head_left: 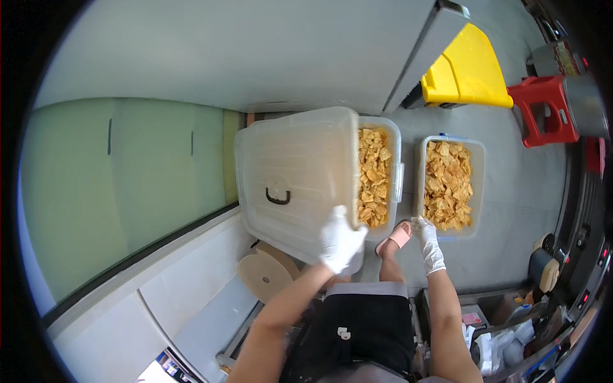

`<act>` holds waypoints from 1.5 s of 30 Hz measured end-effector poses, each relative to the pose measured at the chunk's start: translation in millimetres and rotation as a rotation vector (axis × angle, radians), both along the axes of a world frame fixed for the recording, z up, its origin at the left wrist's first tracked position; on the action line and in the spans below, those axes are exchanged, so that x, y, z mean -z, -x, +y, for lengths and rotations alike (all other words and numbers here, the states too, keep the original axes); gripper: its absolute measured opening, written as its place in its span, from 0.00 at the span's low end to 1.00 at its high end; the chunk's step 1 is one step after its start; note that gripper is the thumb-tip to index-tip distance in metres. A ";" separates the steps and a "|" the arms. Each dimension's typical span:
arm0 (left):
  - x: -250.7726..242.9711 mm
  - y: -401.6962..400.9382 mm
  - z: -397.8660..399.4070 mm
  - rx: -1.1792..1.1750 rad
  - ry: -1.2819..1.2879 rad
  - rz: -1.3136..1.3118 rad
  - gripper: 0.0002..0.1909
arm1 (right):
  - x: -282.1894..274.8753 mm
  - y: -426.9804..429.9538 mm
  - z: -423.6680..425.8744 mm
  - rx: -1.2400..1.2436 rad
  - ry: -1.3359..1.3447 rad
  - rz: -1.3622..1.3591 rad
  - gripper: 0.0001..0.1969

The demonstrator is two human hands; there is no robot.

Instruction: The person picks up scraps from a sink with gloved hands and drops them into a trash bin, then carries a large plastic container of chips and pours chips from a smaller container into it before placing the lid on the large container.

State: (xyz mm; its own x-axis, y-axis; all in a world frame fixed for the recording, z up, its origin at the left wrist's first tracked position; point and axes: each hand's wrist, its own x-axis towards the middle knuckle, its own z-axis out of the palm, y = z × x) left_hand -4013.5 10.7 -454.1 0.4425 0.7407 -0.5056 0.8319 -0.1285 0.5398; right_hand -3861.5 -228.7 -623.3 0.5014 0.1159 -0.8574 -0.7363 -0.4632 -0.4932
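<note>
My left hand, in a white glove, grips the near right corner of a large translucent plastic lid with a dark handle. That lid covers most of a plastic storage bin; potato chips show along the bin's uncovered right side. To its right stands a smaller plastic bin, uncovered and filled with chips. My right hand, gloved as well, touches that bin's near left corner; whether its fingers close on the rim is unclear.
Beyond the bins are a metal panel, a yellow bin lid and a red plastic stool. A round beige object lies below the large lid. At the lower right, a shelf holds plastic-wrapped items. My pink slipper is between the bins.
</note>
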 end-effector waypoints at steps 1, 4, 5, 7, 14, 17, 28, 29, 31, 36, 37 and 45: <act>17.3 -13.3 -19.8 0.068 -0.039 -0.011 0.29 | 3.9 2.6 -1.8 0.016 -0.018 -0.014 0.14; 75.4 -35.2 -43.7 0.320 0.115 -0.157 0.26 | 28.2 -7.8 -10.6 0.031 -0.049 -0.029 0.15; 89.6 -32.2 -47.6 0.380 0.084 -0.226 0.25 | 34.2 -7.2 -9.8 0.050 -0.039 -0.042 0.15; 101.7 -16.3 -35.0 0.384 0.042 -0.187 0.24 | 41.8 -4.3 -7.1 -0.002 0.069 -0.185 0.14; 159.2 145.0 87.4 -0.020 -0.420 0.302 0.29 | 12.9 19.7 50.8 -0.510 0.312 -0.697 0.44; 179.2 188.8 142.3 -0.151 -0.337 0.198 0.33 | 17.6 5.6 65.6 -0.536 0.340 -0.742 0.53; 282.6 236.1 187.6 -0.515 -0.003 0.142 0.35 | 49.6 17.3 66.9 -0.283 0.176 -0.600 0.38; 280.9 241.8 195.3 -0.507 0.041 0.029 0.35 | 49.0 18.1 71.3 -0.280 0.185 -0.641 0.33; 274.1 253.6 211.9 -0.520 0.057 -0.066 0.35 | 48.3 17.1 77.3 -0.298 0.160 -0.715 0.32; 281.2 229.3 209.8 -0.479 0.066 -0.036 0.36 | 45.0 22.6 79.8 -0.313 0.176 -0.744 0.29; 281.5 220.4 205.0 -0.463 0.036 -0.035 0.35 | 40.7 22.2 79.7 -0.300 0.184 -0.732 0.29; 254.9 216.7 227.3 -0.439 0.285 -0.097 0.27 | 31.5 6.7 78.5 -0.263 0.288 -0.649 0.23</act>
